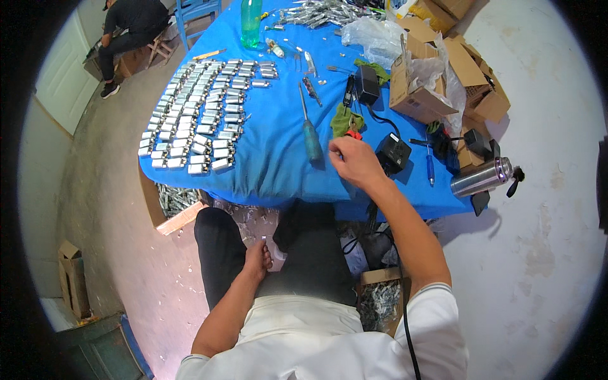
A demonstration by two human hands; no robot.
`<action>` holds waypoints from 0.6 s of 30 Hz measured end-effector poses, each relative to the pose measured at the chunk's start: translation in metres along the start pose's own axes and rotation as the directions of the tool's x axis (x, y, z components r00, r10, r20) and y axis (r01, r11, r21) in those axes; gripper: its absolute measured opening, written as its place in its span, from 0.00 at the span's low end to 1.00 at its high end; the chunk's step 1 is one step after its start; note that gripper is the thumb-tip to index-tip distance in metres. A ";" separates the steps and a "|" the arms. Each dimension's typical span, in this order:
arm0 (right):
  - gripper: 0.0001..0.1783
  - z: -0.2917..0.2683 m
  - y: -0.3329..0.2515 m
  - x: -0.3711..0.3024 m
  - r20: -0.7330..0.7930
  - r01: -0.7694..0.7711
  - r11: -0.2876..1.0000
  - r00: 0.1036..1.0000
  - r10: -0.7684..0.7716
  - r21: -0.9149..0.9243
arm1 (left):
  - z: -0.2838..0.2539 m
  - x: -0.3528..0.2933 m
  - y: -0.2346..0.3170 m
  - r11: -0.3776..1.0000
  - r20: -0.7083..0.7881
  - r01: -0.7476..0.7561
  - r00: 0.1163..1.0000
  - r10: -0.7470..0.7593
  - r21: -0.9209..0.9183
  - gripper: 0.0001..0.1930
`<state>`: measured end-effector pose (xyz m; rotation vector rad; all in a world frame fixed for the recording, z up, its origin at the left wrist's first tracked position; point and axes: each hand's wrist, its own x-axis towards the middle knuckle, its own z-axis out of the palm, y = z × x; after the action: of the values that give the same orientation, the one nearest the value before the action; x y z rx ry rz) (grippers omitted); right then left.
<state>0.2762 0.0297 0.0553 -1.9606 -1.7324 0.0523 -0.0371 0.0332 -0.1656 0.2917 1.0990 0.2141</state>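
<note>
- Work seems well along: metal cases [209, 120] line up in rows at ten o'clock; loose metal pieces [326, 12], heaped at twelve, are perhaps left.
- Cases look silver, blocky, alike.
- Left hand [258, 258], seven o'clock: curled narrow; contents unclear.
- Right hand [354, 159], two o'clock: curled beside a red handle [353, 135]; its hold cannot be told.

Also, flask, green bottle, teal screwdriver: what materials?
Flask: probably satin steel; silvery with soft highlights.
Green bottle: likely glossy plastic; see-through, glinting; glass possible.
Teal screwdriver: slim grey shaft, likely metal; thick coloured handle, probably plastic, finish unclear.
</note>
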 end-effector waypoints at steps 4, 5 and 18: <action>0.06 -0.042 -0.033 -0.063 -0.246 -0.104 0.957 0.954 0.173 0.269 | -0.004 -0.009 -0.001 0.999 -0.021 -0.043 0.999 0.042 -0.006 0.15; 0.07 -0.055 -0.037 -0.089 -0.243 -0.196 0.949 0.935 0.256 0.247 | -0.003 -0.011 -0.001 0.999 0.006 -0.040 0.999 0.040 0.005 0.15; 0.06 -0.083 -0.017 -0.095 -0.231 -0.279 0.936 0.917 0.326 0.213 | 0.121 -0.115 0.085 0.984 0.371 -0.049 0.929 -0.019 0.173 0.18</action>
<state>0.2734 -0.0876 0.1049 -1.9856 -1.2033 0.0499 0.0186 0.0619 0.0109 0.4819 0.7397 0.0672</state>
